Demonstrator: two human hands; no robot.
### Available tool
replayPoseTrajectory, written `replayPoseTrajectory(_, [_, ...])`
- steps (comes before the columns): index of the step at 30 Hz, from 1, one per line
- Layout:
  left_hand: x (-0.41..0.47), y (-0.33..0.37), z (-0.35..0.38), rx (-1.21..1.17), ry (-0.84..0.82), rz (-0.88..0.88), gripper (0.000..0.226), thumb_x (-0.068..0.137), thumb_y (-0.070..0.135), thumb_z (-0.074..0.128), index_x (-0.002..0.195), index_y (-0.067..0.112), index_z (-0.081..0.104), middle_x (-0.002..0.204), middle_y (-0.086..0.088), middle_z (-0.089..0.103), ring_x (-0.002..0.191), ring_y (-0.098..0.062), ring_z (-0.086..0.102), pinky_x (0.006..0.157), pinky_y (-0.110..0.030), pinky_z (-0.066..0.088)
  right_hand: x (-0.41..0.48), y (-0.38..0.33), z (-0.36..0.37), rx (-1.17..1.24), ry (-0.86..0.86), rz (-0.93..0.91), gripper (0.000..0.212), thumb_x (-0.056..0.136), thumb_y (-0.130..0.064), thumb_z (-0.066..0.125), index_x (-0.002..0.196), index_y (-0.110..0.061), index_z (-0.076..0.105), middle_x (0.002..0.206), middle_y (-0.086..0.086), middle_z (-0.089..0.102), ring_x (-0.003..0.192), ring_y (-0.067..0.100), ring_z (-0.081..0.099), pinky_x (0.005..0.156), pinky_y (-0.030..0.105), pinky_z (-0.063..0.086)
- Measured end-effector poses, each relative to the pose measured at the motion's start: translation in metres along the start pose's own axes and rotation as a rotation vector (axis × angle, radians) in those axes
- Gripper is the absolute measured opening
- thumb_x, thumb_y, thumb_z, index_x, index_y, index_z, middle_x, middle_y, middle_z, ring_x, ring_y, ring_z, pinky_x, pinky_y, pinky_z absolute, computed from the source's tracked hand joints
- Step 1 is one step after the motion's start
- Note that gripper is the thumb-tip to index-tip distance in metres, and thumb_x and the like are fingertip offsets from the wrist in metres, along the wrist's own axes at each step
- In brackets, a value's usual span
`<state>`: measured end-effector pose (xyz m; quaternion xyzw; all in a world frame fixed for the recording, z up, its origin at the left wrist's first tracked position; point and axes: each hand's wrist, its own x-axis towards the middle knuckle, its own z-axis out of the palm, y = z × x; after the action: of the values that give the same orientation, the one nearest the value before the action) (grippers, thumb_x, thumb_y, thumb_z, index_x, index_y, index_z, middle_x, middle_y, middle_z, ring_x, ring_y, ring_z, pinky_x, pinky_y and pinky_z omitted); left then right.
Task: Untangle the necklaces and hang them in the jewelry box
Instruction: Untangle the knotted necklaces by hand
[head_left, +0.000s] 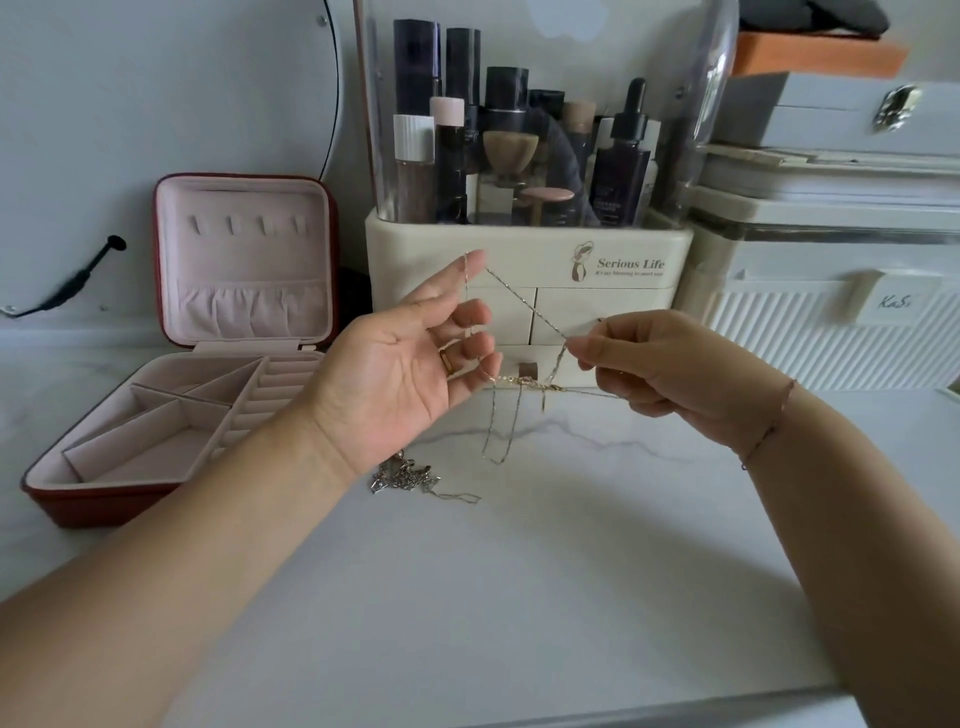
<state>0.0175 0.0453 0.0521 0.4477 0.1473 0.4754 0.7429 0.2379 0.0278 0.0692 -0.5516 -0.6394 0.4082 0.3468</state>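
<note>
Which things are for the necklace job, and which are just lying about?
For the job:
gold necklace, stretched between the hands
left hand
right hand
tangled silver chains on the table
open red jewelry box

Just lying about:
Serious Life makeup organizer
dropper bottle
white ribbed storage box
black cable

The left hand (410, 364) is held up with the palm showing and the fingers spread. A thin gold chain (524, 305) hangs over the tip of its pointing finger and runs across to the right hand (649, 369), which pinches it. A loop of the chain dangles down between the hands, above the white table (519, 597). A little heap of silver chains (402, 475) lies on the table by the left wrist. The red jewelry box (93, 506) stands open on the left, pink inside
</note>
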Motion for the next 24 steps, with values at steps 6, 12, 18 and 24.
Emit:
replayPoseTrajectory(6, [0.002,-0.006,0.000,0.126,-0.007,-0.021,0.049,0.082,0.015,0.050,0.130,0.021,0.056,0.075,0.002,0.054,0.056,-0.010,0.044,0.057,-0.022,0.046,0.002,0.004,0.001,-0.096,0.035,0.023,0.024,0.087,-0.029,0.066,0.072,-0.012,0.059,0.049,-0.004,0.045,0.043,0.010,0.024,0.040,0.018,0.019])
replayPoseTrajectory(12, [0.003,-0.003,-0.003,0.160,0.044,0.026,0.045,0.080,0.010,0.051,0.124,0.020,0.060,0.071,0.003,0.052,0.055,-0.008,0.044,0.052,-0.018,0.041,0.000,-0.002,0.008,0.137,-0.185,-0.049,0.028,0.072,-0.029,0.071,0.062,-0.013,0.051,0.061,0.007,0.033,0.043,0.009,0.019,0.038,0.016,0.019])
replayPoseTrajectory(18, [0.000,-0.006,0.002,0.239,-0.024,0.052,0.042,0.084,0.011,0.049,0.123,0.022,0.062,0.076,0.002,0.062,0.069,-0.011,0.060,0.068,-0.023,0.049,0.007,0.005,0.030,0.327,-0.330,-0.054,0.036,0.075,-0.006,0.070,0.062,-0.019,0.039,0.057,-0.005,0.029,0.048,0.008,0.024,0.044,0.016,0.026])
replayPoseTrajectory(24, [-0.001,-0.003,0.007,0.196,-0.095,0.095,0.043,0.086,0.008,0.045,0.124,0.023,0.058,0.085,0.002,0.069,0.085,-0.014,0.067,0.077,-0.025,0.052,0.010,0.010,0.044,0.195,-0.284,-0.051,0.020,0.079,-0.003,0.071,0.098,-0.009,0.069,0.060,-0.004,0.038,0.053,0.010,0.021,0.048,0.020,0.018])
